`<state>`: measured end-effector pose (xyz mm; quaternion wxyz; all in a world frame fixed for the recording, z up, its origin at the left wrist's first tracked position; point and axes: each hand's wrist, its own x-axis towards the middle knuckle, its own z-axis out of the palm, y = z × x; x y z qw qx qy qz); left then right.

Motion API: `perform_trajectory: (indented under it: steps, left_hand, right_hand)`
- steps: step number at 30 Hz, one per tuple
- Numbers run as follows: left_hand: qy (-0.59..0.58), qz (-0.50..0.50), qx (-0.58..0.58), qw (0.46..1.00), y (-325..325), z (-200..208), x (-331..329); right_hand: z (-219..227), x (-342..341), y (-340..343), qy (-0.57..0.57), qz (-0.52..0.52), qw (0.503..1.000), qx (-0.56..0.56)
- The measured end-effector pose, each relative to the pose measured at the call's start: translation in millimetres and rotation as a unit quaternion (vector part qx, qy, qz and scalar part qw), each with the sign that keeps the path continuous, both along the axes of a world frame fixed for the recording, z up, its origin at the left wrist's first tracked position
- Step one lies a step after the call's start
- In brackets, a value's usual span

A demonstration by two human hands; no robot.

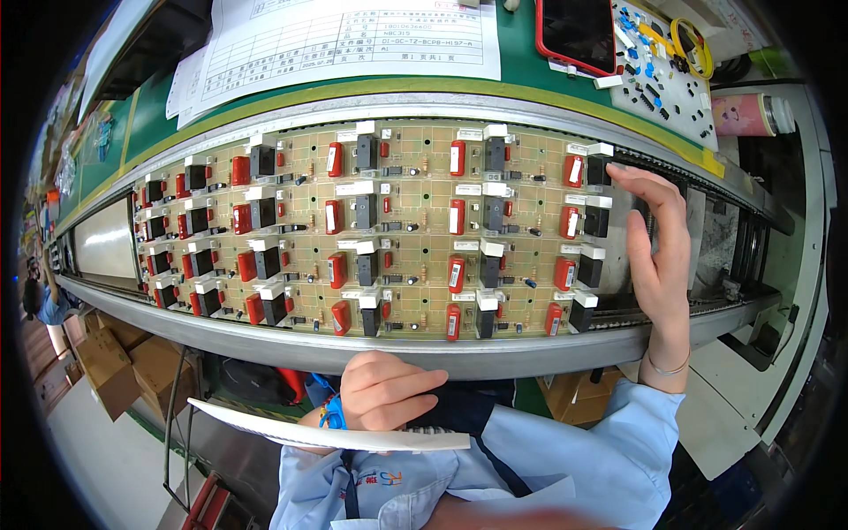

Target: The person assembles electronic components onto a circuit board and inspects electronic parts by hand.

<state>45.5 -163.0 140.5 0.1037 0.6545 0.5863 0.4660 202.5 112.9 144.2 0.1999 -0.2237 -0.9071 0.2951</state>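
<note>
My right hand (658,247) is open at the right end of the circuit board panel (397,146), its fingers apart. Its index fingertip is at a black block-shaped component (598,170) in the panel's far right corner; whether they touch I cannot tell. Rows of red capacitors (457,216), black blocks and white connectors (495,131) stand on the panel. Closer to me, my left hand (389,389) is curled closed by the front rail. A thin white sheet or board (327,435) crosses just below it and hides its lower part. What those fingers hold is hidden.
Metal rails (353,353) run along both long sides of the panel. Beyond them lie printed papers (344,44), a red-edged phone (576,35), and a white pad (662,71) with small parts. A pink cup (746,115) lies at far right; cardboard boxes (159,371) stand lower left.
</note>
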Motion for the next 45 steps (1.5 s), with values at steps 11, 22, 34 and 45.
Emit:
perform_trajectory:
  steps: [11, 22, 34, 45]
  left_hand:
    - [0.002, -0.005, 0.007, 1.000, 0.0, 2.4, 2.7]
    - [0.008, -0.019, 0.014, 1.000, 5.5, 8.3, 10.8]
    - [0.011, -0.015, 0.020, 1.000, 11.7, 9.6, 25.8]
    - [0.012, -0.001, 0.035, 0.999, 13.6, 13.4, 31.0]
  right_hand:
    - [11.4, -1.0, -3.8, 0.001, 0.060, 0.997, 0.055]
    - [19.9, 1.3, -9.3, -0.066, 0.118, 0.989, 0.066]
    - [28.3, 24.3, 1.8, -0.009, 0.150, 0.986, 0.074]
    - [32.0, 29.7, 2.5, 0.007, 0.138, 0.988, 0.070]
